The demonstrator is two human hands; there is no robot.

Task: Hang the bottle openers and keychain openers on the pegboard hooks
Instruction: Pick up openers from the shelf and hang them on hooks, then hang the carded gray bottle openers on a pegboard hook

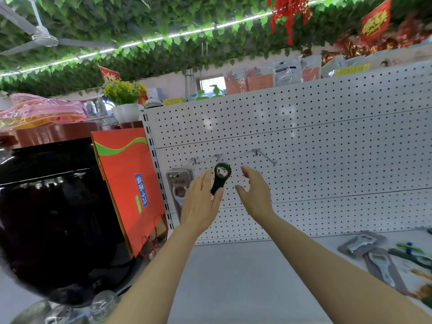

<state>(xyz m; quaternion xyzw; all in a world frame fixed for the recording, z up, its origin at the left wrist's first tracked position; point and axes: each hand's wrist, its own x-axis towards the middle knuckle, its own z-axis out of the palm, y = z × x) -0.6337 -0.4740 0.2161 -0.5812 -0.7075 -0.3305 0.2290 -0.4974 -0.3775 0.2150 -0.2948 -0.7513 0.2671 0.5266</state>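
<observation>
Blue label (141, 190) on orange bag (131, 183), at nine o'clock: white Chinese characters, too blurred to read. Red sign (376, 21) at one o'clock, under leafy ceiling: gold characters, likewise unreadable. Small red sign (109, 74) at eleven o'clock: gold print, blurred. Packets (286, 71) atop pegboard (327, 127): print too small to read.

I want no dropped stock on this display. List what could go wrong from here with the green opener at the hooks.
1. The left hand holds the green opener only by its lower end, so it could slip before its hole catches the middle hook.
2. The right hand is open beside it, holding nothing, so it may not stop a fall.
3. The packaged opener already hangs close by; a bump might knock it.
</observation>
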